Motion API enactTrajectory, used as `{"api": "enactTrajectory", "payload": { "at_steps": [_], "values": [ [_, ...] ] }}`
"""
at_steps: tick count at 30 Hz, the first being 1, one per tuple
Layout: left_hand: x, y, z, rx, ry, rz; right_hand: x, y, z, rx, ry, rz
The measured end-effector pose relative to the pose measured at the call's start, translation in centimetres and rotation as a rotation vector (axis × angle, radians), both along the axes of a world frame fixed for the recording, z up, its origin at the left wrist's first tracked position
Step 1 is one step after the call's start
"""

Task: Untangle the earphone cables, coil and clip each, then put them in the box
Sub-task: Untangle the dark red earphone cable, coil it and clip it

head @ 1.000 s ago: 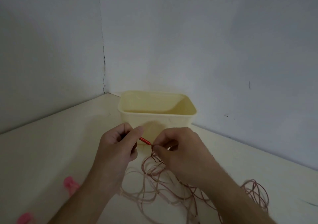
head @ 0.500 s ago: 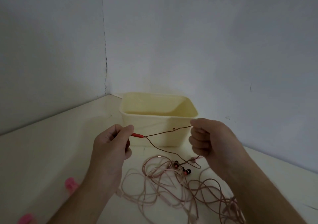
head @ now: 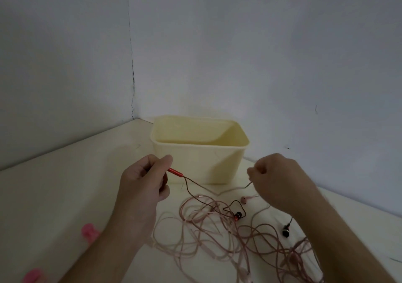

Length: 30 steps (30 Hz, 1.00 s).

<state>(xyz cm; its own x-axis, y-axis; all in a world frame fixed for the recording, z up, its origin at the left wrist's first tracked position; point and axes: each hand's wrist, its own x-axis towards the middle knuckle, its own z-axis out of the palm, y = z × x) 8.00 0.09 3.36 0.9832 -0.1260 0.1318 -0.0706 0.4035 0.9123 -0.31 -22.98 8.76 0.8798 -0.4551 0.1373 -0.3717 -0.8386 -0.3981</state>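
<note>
My left hand [head: 144,180] pinches the red plug [head: 175,172] of a dark red earphone cable [head: 196,198] in front of the cream box [head: 199,161]. My right hand [head: 275,180] is curled, and a dark strand of that cable comes out under its fingers at the box's right corner. The cable sags to the table between the hands. Its dark earbuds [head: 238,215] lie among a tangle of pink earphone cables [head: 217,237]. A pink earbud [head: 244,200] lies close to my right hand.
Two pink clips lie on the table to the left, one [head: 89,232] beside my left forearm and one [head: 32,276] at the bottom edge. Grey walls meet in a corner behind the box. Another dark earbud [head: 285,231] lies under my right forearm.
My hands have drawn apart, from touching at the plug to either side of the box front. The right hand pulled the dark cable rightward, then dropped lower, and the stretched cable went slack.
</note>
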Motion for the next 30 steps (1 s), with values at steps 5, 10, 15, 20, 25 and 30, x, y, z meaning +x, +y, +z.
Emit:
{"api": "enactTrajectory", "payload": {
  "at_steps": [5, 10, 15, 20, 25, 30],
  "values": [
    [-0.5, -0.2, -0.1, 0.048, -0.068, -0.057, -0.1, 5.5, -0.1, 0.451, -0.008, 0.466],
    [-0.4, 0.0, 0.0, 0.05, -0.053, -0.036, 0.7, 7.2, -1.7, 0.633, -0.053, 0.529],
    [0.4, 0.2, -0.2, 0.025, 0.048, 0.032, -0.3, 2.8, 1.1, 0.474, -0.155, 0.38],
    [0.8, 0.2, -0.5, 0.009, 0.087, 0.07, -1.5, 0.1, 2.7, 0.384, -0.269, 0.336],
    [0.7, 0.2, -0.6, 0.013, 0.095, 0.061, -1.6, -0.9, 2.3, 0.651, -0.532, 0.219],
    [0.2, 0.0, -0.2, 0.018, 0.094, -0.017, -0.8, -1.1, 1.7, 0.259, -0.141, 0.12]
  ]
}}
